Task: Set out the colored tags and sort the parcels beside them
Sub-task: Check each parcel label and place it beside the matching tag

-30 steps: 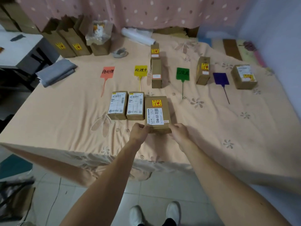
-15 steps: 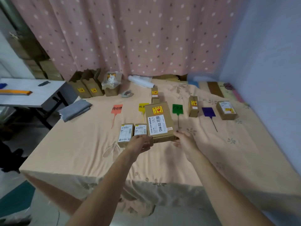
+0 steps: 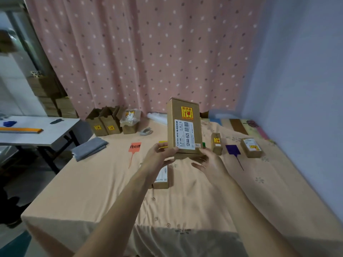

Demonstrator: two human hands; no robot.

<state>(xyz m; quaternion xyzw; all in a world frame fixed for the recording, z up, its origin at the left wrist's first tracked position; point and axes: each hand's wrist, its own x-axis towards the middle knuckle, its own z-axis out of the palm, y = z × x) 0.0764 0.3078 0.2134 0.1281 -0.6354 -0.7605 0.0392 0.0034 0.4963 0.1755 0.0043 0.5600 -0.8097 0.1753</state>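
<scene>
I hold a brown parcel (image 3: 184, 127) upright in the air, its white label and yellow sticker facing me. My left hand (image 3: 159, 154) grips its lower left corner and my right hand (image 3: 207, 160) cups its lower right corner. On the peach cloth lie an orange tag (image 3: 135, 147) and a purple tag (image 3: 233, 149); slivers of a yellow tag (image 3: 163, 142) and a green tag (image 3: 203, 144) show behind the parcel. A small parcel (image 3: 216, 143) stands left of the purple tag and another parcel (image 3: 251, 147) lies to its right. One more parcel (image 3: 161, 178) lies under my left wrist.
Open brown boxes (image 3: 104, 123) and a box with a plastic bag (image 3: 130, 121) stand at the back left of the table (image 3: 92, 191). A folded grey cloth (image 3: 90, 148) lies near the left edge. A white side table (image 3: 37, 132) stands to the left, a pink curtain behind.
I lifted the large parcel off the cloth and raised it upright in front of me with both hands. My view tilted up from the table toward the curtain.
</scene>
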